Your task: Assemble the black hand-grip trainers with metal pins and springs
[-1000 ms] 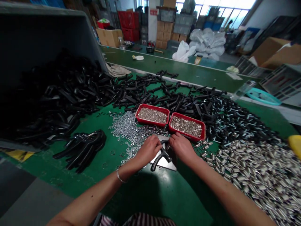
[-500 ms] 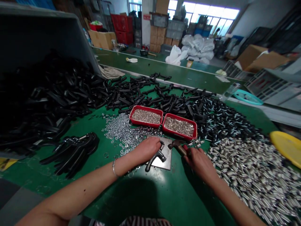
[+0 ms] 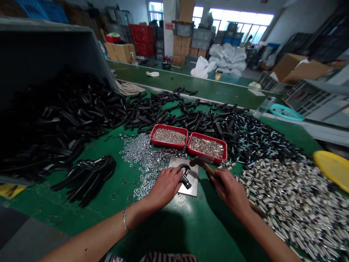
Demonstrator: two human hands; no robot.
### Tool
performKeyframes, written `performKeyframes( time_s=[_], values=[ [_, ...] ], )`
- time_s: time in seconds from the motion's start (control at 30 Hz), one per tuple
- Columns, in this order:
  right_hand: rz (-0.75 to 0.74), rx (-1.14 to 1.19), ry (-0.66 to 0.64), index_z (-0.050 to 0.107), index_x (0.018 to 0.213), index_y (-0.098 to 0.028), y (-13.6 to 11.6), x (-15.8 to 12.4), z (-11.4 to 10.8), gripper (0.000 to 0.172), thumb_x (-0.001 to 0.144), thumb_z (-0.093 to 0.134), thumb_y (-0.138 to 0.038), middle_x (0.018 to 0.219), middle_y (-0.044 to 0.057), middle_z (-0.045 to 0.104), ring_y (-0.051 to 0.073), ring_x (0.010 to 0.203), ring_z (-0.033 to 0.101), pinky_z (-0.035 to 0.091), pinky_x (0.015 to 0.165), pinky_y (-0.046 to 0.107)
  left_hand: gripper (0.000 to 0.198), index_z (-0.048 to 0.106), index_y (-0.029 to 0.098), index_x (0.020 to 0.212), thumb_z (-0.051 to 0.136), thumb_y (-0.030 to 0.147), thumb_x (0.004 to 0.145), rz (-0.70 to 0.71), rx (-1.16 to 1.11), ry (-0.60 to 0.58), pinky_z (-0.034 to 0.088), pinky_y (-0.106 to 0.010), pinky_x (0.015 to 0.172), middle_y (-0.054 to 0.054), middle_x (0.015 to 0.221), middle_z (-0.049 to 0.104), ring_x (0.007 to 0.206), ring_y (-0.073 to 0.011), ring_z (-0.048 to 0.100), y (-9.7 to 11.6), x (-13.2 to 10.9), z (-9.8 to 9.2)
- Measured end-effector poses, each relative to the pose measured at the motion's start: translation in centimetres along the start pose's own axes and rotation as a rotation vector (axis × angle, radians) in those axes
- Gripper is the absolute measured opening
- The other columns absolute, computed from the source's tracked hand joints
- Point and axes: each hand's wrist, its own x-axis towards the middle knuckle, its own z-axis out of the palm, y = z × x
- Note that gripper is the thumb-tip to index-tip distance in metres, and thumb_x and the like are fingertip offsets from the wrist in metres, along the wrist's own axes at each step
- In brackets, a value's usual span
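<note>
On a square metal plate (image 3: 193, 186) lies a curved black part (image 3: 185, 182) with a small shiny pin across its opening. My left hand (image 3: 167, 183) is closed on this part from the left, and covers its handle end. My right hand (image 3: 228, 185) grips the wooden handle of a hammer (image 3: 208, 169). The hammer's head is just above the plate's upper right, near the part; whether it touches anything cannot be told. Behind the plate stand two red trays, one (image 3: 169, 146) holding tiny metal pieces, the other (image 3: 226, 154) holding small pins.
Small rings (image 3: 144, 156) lie behind and left of the plate. A stack of black parts (image 3: 89, 178) is on the left, beside a large grey bin (image 3: 100, 54). Metal cylinders (image 3: 294, 196) and a yellow lid (image 3: 331, 171) are on the right.
My left hand has moved down and left along the black part. The hammer has shifted left, its head closer to the part, and my right hand has moved slightly with it.
</note>
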Motion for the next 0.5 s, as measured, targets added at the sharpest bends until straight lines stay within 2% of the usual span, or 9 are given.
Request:
performKeyframes(
  time_s=[0.1,0.23,0.27,0.4,0.5],
  values=[
    [-0.018,-0.07,-0.061,0.057,0.108,-0.021,-0.3,0.1,0.8,0.021,0.102,0.04,-0.031,0.106,0.01,0.065,0.022,0.08,0.065,0.05,0.065,0.032,0.044,0.047,0.019,0.14,0.049,0.027,0.097,0.001,-0.019,0.016,0.04,-0.049,0.105,-0.013,0.143,0.05,0.126,-0.0305,0.048,-0.1,-0.1,0.2],
    [-0.005,0.043,0.096,0.056,0.111,-0.021,-0.2,0.2,0.8,0.018,0.1,0.047,-0.032,0.106,0.01,0.065,0.023,0.092,0.065,0.051,0.077,0.033,0.046,0.047,0.022,0.141,0.053,0.028,0.096,-0.021,-0.067,0.055,0.039,-0.049,0.107,-0.013,0.143,0.048,0.129,-0.0305,0.046,-0.1,-0.5,0.3],
    [-0.003,0.056,0.093,0.056,0.11,-0.021,-0.2,0.3,0.8,0.018,0.1,0.047,-0.032,0.105,0.01,0.065,0.023,0.091,0.065,0.051,0.077,0.033,0.046,0.048,0.022,0.141,0.055,0.028,0.095,-0.034,-0.084,0.07,0.039,-0.049,0.108,-0.013,0.142,0.048,0.128,-0.0306,0.046,-0.1,-0.6,0.3],
    [0.003,0.044,-0.092,0.058,0.101,-0.022,-0.3,0.2,0.4,0.018,0.1,0.044,-0.034,0.096,0.007,0.066,0.021,0.079,0.065,0.05,0.068,0.032,0.046,0.05,0.024,0.137,0.058,0.029,0.093,-0.071,-0.163,0.09,0.04,-0.049,0.107,-0.013,0.135,0.051,0.124,-0.0305,0.048,-0.3,-0.8,0.4],
    [0.009,0.107,-0.001,0.057,0.107,-0.022,-1.4,0.1,0.2,0.019,0.099,0.049,-0.036,0.101,0.008,0.067,0.022,0.086,0.066,0.052,0.074,0.033,0.064,0.035,0.021,0.148,0.062,0.03,0.091,-0.122,-0.218,0.121,0.036,-0.052,0.109,-0.015,0.135,0.051,0.126,-0.032,0.046,-0.5,-0.8,1.0]
  ],
)
